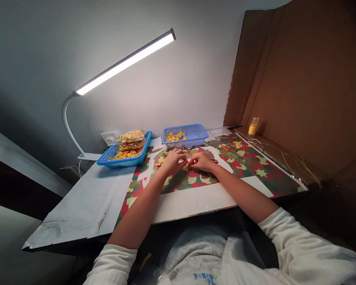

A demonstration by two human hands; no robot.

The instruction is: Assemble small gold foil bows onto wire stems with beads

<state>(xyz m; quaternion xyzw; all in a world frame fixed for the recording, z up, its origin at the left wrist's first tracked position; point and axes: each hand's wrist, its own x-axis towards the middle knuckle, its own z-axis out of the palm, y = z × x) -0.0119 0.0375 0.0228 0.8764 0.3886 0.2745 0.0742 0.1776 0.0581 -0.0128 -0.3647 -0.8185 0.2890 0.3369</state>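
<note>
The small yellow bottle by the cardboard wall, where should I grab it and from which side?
Grip the yellow bottle around its upright body, probably from the left or front: the cardboard wall stands close behind it and to its right.

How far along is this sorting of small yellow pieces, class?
Done: the left blue basket holds filled clear bags. In hand: the left hand and right hand pinch a small yellow piece together. Left: loose pieces lie in the right blue basket and on the table.
</note>
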